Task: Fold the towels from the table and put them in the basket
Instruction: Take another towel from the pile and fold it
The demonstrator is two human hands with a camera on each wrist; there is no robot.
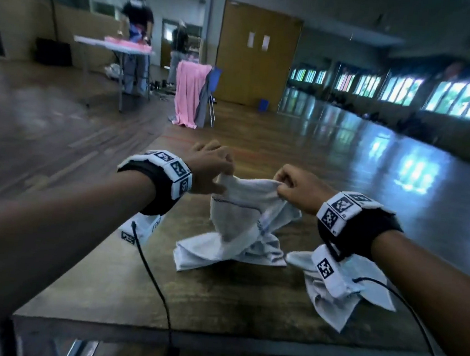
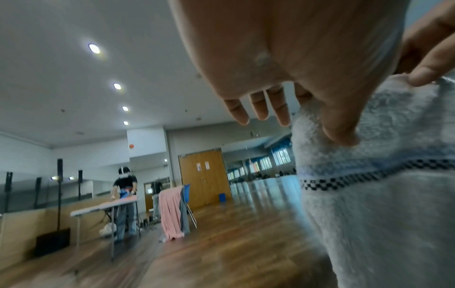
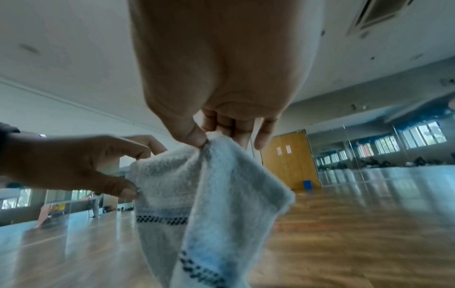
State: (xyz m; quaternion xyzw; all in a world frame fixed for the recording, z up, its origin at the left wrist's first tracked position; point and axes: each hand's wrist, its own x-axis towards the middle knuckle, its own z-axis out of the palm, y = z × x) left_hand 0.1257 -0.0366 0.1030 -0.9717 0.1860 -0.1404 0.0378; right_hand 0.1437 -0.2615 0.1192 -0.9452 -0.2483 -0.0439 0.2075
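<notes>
A white towel with a dark checkered band hangs between both hands above the wooden table, its lower part still crumpled on the tabletop. My left hand pinches the towel's top left corner, and my right hand pinches the top right corner. In the left wrist view the towel fills the right side under my left hand. The right wrist view has my right hand pinching the towel. A second white towel lies rumpled below my right wrist. No basket is in view.
The table's near edge runs below the towels. Beyond it on the wooden floor stand a chair draped with pink cloth, a white folding table with a person at it, and wooden double doors.
</notes>
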